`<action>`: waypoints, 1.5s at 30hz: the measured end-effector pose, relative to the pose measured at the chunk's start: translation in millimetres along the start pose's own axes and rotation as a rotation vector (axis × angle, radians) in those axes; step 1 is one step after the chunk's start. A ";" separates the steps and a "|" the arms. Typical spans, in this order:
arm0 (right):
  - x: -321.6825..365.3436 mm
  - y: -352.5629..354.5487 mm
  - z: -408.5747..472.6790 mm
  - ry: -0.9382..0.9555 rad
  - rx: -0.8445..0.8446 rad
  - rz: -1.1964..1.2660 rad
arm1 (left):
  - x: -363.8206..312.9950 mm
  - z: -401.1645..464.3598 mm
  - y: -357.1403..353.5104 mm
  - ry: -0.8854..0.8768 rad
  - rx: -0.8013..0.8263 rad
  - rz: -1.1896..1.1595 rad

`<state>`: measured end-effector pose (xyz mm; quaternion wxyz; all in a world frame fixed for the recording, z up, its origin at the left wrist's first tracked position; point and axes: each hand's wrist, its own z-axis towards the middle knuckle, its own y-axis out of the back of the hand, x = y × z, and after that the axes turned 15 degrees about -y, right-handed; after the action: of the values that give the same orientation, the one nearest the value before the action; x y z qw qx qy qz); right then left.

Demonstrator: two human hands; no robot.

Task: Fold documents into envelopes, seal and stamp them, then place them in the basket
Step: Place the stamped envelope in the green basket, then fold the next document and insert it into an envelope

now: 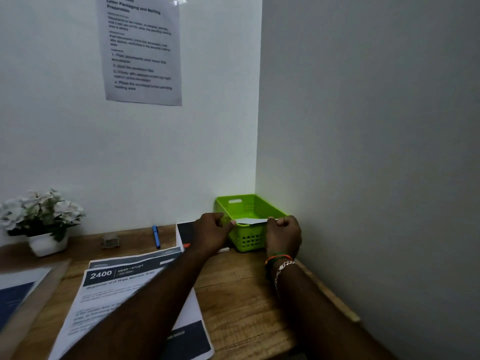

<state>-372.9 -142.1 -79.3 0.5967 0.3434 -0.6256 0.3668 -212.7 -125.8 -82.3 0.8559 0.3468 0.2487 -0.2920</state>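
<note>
A bright green plastic basket [248, 240] stands in the back right corner of the wooden desk, against both walls. Over its front rim I hold a white envelope [250, 221] flat, seen nearly edge-on. My left hand [211, 233] pinches its left end and my right hand [283, 233] pinches its right end. Printed documents [122, 294] lie spread on the desk under my left forearm.
A blue pen [156, 236] and a small stamp block [110, 241] lie near the back wall. A white pot of flowers [41, 222] stands at the left. A dark booklet [185, 233] sits left of the basket. An instruction sheet [141, 48] hangs on the wall.
</note>
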 end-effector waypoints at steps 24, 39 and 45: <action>-55.0 -125.0 -80.4 0.771 0.852 -0.825 | 129.6 -88.2 231.5 0.062 0.286 0.524; -54.2 -127.3 -75.0 0.744 0.856 -0.837 | 117.9 -93.1 225.4 0.022 0.159 0.463; -56.2 -126.2 -66.5 0.707 0.862 -0.778 | 115.4 -94.3 223.5 -0.006 0.082 0.422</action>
<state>-227.6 -147.2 -127.9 0.6639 0.6100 -0.0216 0.4322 -2.0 37.7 -114.4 0.8839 0.4249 0.1562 -0.1173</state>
